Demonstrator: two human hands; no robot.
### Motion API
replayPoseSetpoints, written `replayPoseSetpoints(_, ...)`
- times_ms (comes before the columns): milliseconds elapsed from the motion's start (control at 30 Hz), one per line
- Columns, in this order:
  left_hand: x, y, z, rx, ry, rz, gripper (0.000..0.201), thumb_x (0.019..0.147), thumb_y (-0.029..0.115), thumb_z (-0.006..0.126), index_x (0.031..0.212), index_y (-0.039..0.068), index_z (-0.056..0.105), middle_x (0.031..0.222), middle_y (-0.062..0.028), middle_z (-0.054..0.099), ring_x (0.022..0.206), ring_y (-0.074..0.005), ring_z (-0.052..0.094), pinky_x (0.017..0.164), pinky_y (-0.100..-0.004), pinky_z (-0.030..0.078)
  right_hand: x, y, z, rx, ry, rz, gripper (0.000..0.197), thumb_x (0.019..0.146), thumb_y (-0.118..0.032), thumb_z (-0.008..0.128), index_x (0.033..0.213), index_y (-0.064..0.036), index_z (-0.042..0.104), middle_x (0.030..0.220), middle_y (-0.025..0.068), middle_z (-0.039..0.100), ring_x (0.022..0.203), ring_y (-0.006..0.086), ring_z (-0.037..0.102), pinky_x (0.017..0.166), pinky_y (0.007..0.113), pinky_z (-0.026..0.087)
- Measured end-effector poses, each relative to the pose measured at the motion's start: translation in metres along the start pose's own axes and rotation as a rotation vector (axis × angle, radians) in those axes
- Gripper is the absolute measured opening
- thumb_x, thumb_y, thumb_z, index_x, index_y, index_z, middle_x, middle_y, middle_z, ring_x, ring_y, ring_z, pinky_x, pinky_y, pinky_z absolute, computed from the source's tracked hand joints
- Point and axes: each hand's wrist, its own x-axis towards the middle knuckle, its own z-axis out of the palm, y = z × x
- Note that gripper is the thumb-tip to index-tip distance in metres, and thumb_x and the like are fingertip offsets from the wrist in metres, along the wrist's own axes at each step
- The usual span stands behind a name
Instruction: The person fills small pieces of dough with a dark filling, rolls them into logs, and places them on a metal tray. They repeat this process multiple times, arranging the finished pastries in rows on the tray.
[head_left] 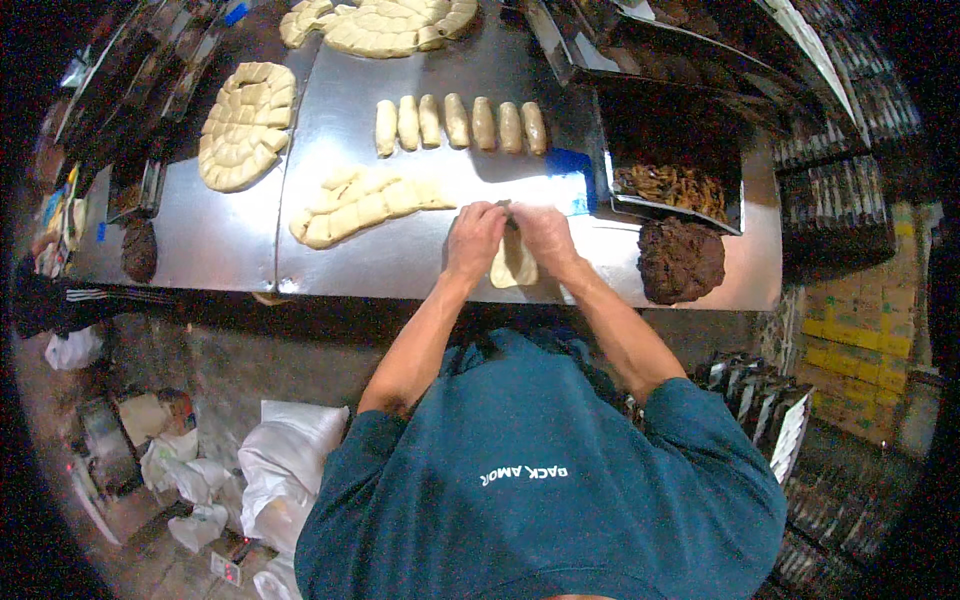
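A flat, oblong piece of dough [514, 272] lies near the table's front edge, with a strip of dark filling running down its middle. At its far end my left hand [476, 240] and my right hand [545, 236] meet, fingers bent and pinched together over the dough and dark filling. The right hand is slightly blurred, and the fingertips partly hide what they grip. Beyond them stands a row of several rolled dough pieces [483, 122]. To the left of my hands lies a strip of cut dough portions [365, 208]. A dark brown lump of filling [681, 262] rests to the right.
A tray [740, 205] with brown shreds sits at the right, beside a blue item [572, 180]. Round slabs of scored dough [246, 128] lie at the left and far side of the metal table [350, 270]. Another dark lump [139, 250] is at far left. Racks and trays crowd the back corners.
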Motion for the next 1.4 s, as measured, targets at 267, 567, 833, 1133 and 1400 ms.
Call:
replayPoseSetpoints(267,0.001,0.020,-0.004,0.374,-0.080,0.147,0.040,0.083,0.020,0.062,0.118,0.002,0.056,0.123,-0.0158,0.054,0.118,-0.0295,0.049,0.101,-0.0472,0.035,0.025,0.020,-0.076,-0.121,-0.118,0.183,0.019,0.081,-0.019,0.062,0.097,-0.0140,0.069,0.099,0.0108,0.067,0.092,0.0326,0.064,0.081,0.042,0.051)
replayPoseSetpoints(567,-0.013,0.028,-0.008,0.253,-0.246,-0.038,0.050,0.085,0.016,0.059,0.129,-0.004,0.046,0.140,-0.0210,0.040,0.133,-0.0333,0.035,0.110,-0.0565,0.017,0.038,0.152,-0.126,-0.558,-0.212,0.252,0.013,0.076,-0.011,0.059,0.084,-0.0045,0.066,0.084,0.0205,0.066,0.080,0.0395,0.065,0.071,0.050,0.054)
replayPoseSetpoints(833,-0.056,0.049,-0.030,0.161,-0.091,-0.167,0.034,0.085,0.005,0.055,0.119,-0.001,0.056,0.134,-0.0214,0.046,0.125,-0.0367,0.044,0.106,-0.0508,0.030,0.043,0.161,-0.166,0.569,-0.195,0.658,0.009,0.079,-0.008,0.066,0.081,0.0002,0.063,0.074,0.0122,0.065,0.064,0.0192,0.063,0.056,0.029,0.050)
replayPoseSetpoints(1133,-0.022,-0.002,-0.020,-0.295,0.083,-0.389,0.033,0.086,0.007,0.057,0.119,0.001,0.058,0.124,-0.0179,0.056,0.107,-0.0276,0.058,0.084,-0.0345,0.051,0.053,0.022,-0.071,0.285,-0.300,0.211,0.017,0.078,-0.015,0.068,0.087,-0.0013,0.066,0.077,0.0089,0.068,0.068,0.0171,0.064,0.065,0.031,0.051)
replayPoseSetpoints(1400,0.003,-0.004,0.008,0.128,-0.052,0.134,0.033,0.083,0.009,0.062,0.114,0.000,0.059,0.112,-0.0149,0.060,0.104,-0.0312,0.057,0.091,-0.0401,0.047,0.011,0.012,-0.009,0.023,-0.072,-0.083,0.016,0.081,-0.004,0.055,0.094,-0.0004,0.063,0.087,0.0190,0.062,0.086,0.0376,0.060,0.076,0.045,0.048)
